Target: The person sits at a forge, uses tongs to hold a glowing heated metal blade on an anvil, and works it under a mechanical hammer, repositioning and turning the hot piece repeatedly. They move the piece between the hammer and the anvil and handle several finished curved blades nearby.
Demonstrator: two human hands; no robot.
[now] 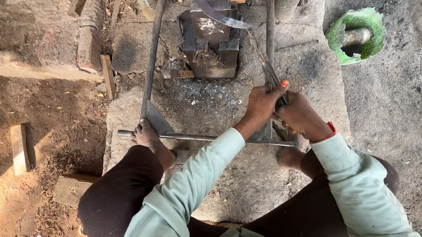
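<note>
My left hand [262, 101] and my right hand [298, 114] are both closed around the handles of long iron tongs [266, 67]. The tongs reach up and left to a curved, sickle-like blade [218, 15], which lies on a dark iron anvil block [209, 39]. Both sleeves are pale green. I squat with my bare left foot [146, 135] resting on a horizontal metal bar [204, 138] of a frame lying on a stone slab [246, 185]. My right foot is mostly hidden behind my right arm.
A green-rimmed round vessel [356, 34] with a short pipe in it sits at the upper right. Bricks [20, 148] and wood scraps lie on the dirt at left. Long metal rails [152, 50] run up past the anvil. Ash covers the slab.
</note>
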